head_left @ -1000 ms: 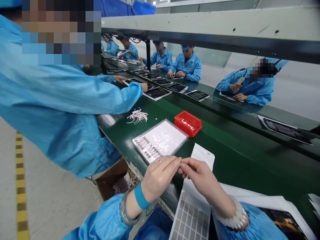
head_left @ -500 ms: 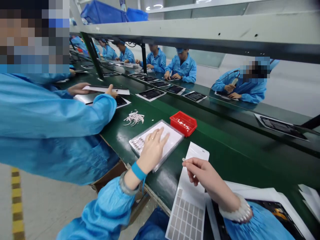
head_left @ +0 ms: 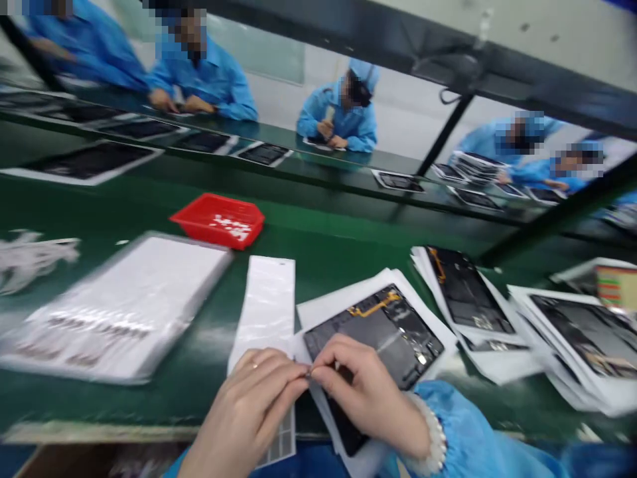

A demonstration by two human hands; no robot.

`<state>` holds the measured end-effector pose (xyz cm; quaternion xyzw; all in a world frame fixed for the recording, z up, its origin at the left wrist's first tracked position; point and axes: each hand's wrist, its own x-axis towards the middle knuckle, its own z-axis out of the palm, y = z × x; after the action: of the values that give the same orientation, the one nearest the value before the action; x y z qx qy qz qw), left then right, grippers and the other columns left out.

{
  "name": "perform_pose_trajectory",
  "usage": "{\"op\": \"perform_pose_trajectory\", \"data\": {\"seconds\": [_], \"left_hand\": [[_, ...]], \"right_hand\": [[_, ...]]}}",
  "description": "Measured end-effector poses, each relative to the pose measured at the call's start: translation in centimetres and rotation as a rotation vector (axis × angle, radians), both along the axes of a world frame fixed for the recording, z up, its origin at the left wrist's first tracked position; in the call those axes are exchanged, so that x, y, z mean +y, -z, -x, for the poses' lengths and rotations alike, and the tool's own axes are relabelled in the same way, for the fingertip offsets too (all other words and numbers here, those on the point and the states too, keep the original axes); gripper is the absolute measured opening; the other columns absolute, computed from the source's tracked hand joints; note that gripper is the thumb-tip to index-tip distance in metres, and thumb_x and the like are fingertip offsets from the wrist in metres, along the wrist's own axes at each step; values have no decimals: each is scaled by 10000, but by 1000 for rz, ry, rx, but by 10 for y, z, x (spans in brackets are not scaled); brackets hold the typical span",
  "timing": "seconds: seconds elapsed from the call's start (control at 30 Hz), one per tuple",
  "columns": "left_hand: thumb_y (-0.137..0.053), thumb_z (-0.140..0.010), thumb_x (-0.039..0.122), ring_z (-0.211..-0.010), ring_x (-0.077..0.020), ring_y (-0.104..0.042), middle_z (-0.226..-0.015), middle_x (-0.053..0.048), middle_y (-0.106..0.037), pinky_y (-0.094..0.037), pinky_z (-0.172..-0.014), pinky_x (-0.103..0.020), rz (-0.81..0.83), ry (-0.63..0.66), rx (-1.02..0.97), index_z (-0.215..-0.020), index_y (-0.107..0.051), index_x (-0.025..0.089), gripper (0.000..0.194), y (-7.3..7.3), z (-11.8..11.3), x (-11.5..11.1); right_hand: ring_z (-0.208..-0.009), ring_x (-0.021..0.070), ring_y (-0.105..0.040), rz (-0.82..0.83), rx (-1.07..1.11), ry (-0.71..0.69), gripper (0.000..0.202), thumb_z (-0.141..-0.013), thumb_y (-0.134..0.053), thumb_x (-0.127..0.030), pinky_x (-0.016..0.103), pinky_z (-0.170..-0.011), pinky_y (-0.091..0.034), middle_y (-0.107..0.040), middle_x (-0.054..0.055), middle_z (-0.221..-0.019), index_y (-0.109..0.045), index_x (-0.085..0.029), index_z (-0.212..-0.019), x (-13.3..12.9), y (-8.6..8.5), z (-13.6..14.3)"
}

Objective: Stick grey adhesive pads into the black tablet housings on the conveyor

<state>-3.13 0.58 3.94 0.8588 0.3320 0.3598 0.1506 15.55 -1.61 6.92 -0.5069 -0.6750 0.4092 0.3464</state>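
Observation:
My left hand (head_left: 256, 398) and my right hand (head_left: 361, 385) meet fingertip to fingertip, both pinched closed. Between them is a tiny piece (head_left: 308, 373), too small and blurred to name. Under my left hand lies a white sheet of grey rectangular stickers (head_left: 266, 292), partly covered. A dark tablet-like device with its inside exposed (head_left: 383, 332) rests on white sheets below my right hand, an orange flex cable (head_left: 371, 307) near its far edge. To the left, a clear-wrapped white tray (head_left: 134, 285) carries rows of small parts.
Behind the tray stands a red bin (head_left: 209, 222) with small white pieces. Torn white strips (head_left: 34, 255) lie at far left. More opened devices (head_left: 472, 292) sit on paper at right. Co-workers in blue (head_left: 341, 119) work across the bench, below an overhead shelf (head_left: 388, 53).
The view has swung right. My left hand has left the clear-wrapped tray and come to my right hand, which held a small pale round piece; their fingertips now meet near the device.

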Motion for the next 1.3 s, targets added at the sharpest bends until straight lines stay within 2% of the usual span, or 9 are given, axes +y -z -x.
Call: {"op": "perform_pose_trajectory", "data": {"seconds": [0.07, 0.13, 0.27, 0.37, 0.6, 0.87, 1.1, 1.3], "left_hand": [[-440, -964, 373, -836, -162, -640, -942, -33, -691, -482, -749, -258, -94, 18, 84, -1123, -597, 181, 295, 8, -7, 0], [-429, -959, 424, -914, -162, -651, -1060, -35, -688, -506, -775, -232, -168, 86, 175, -1212, -568, 192, 370, 14, -11, 2], [-422, -964, 359, -979, -144, -651, -1134, 20, -677, -520, -814, -207, -304, 260, 259, -1099, -642, 273, 273, 24, -17, 7], [-435, -954, 327, -983, -156, -651, -1136, 14, -675, -529, -818, -226, -289, 268, 275, -1053, -664, 279, 254, 34, -19, 9], [-474, -936, 333, -1044, -179, -611, -1204, -9, -630, -520, -869, -269, -185, 258, 354, -1102, -644, 293, 241, 50, -13, 6], [-479, -933, 345, -1054, -186, -595, -1211, -18, -618, -513, -876, -285, -170, 257, 356, -1100, -641, 279, 241, 55, -12, 6], [-487, -929, 335, -1030, -183, -606, -1194, -14, -628, -516, -869, -287, -152, 260, 332, -1082, -649, 285, 228, 55, -12, 6], [-456, -945, 330, -1049, -180, -612, -1198, -17, -631, -529, -870, -275, -142, 262, 295, -1097, -647, 276, 250, 51, -13, 7]], "right_hand": [[-692, 131, -529, 32, 14, 91, 221, -896, -514, -309, 250, -655, -409, -555, 2, -719, -592, -193, -725, -11, 5, -28], [-732, 146, -528, 20, -69, 194, 238, -903, -501, -310, 272, -697, -412, -556, 12, -733, -578, -194, -710, -21, 10, -67], [-870, 205, -504, -39, -461, 401, 207, -894, -513, -278, 372, -850, -379, -578, 43, -803, -586, -199, -718, -39, 22, -146], [-886, 217, -489, 12, -598, 360, 217, -895, -506, -254, 393, -855, -385, -578, 53, -819, -590, -201, -702, -46, 30, -170], [-902, 207, -480, 54, -678, 213, 158, -862, -537, -159, 360, -825, -391, -591, 46, -840, -627, -192, -736, -38, 28, -163], [-890, 200, -481, 171, -761, 108, 190, -813, -543, -88, 358, -817, -364, -597, 30, -831, -630, -193, -680, -27, 16, -162], [-828, 213, -524, 4, -1099, 130, 108, -841, -616, -183, 345, -732, -346, -619, 48, -813, -614, -183, -733, -34, 21, -150], [-767, 237, -572, -127, -1361, 130, 127, -818, -676, -237, 354, -663, -346, -638, 91, -755, -624, -164, -728, -31, 21, -139]]}}
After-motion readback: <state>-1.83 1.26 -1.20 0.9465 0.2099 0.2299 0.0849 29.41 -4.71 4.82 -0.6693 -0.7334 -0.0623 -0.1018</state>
